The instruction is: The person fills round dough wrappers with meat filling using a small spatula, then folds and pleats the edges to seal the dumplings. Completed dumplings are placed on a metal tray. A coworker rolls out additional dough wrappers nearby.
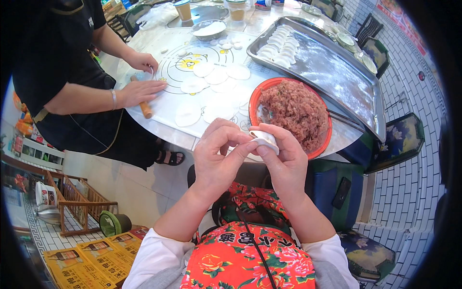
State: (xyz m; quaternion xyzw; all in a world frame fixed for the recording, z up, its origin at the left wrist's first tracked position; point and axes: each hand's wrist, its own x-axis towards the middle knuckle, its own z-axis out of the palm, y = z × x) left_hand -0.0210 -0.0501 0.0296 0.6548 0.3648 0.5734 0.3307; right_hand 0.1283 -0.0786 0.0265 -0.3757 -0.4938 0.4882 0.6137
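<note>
Between my two hands, over the near edge of the table, is a folded dumpling (265,141) in a white dough wrapper. My left hand (220,155) pinches its left end between thumb and forefinger. The fingers and thumb of my right hand (283,155) close around its right side. Just behind my right hand stands a red bowl (254,104) of minced meat filling (294,108), with chopsticks (344,119) across its right rim. Round dough wrappers (216,76) lie on a printed white mat (169,39) beyond my left hand. Rows of shaped dumplings (279,45) rest in a metal tray (375,104).
At the left a co-worker in black (68,61) has both hands at a wooden rolling pin (145,108). A bowl of flour (209,30) and small dough pieces (226,46) are at the far side. Chairs (397,141) stand at the right, one holding a phone (341,192).
</note>
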